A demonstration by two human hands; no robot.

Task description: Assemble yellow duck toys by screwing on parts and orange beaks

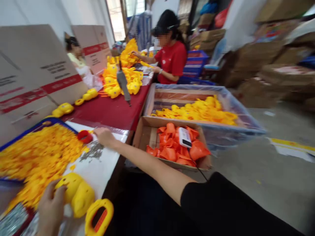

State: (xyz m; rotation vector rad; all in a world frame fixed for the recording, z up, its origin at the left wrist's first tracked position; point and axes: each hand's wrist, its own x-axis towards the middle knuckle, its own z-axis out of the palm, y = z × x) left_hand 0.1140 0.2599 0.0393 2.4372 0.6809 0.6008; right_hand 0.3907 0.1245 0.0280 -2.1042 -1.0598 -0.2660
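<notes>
At the worktop's near edge the left hand (50, 209) grasps a yellow duck (77, 193), beside a blue tray (36, 126). The right hand (104, 136) is just beside a red ring (85, 136) at the tray's corner — gripping or loose, I cannot tell.

My left hand (50, 209) and the yellow handle (98, 217) are cut off at the worktop's near edge. I can't read the carton (36, 75) print.

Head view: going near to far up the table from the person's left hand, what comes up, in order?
Nearest, the left hand on the yellow toy body → grey pile of small parts → right hand beside the red dish → red tabletop → heap of yellow toys → person in the red shirt.
</notes>
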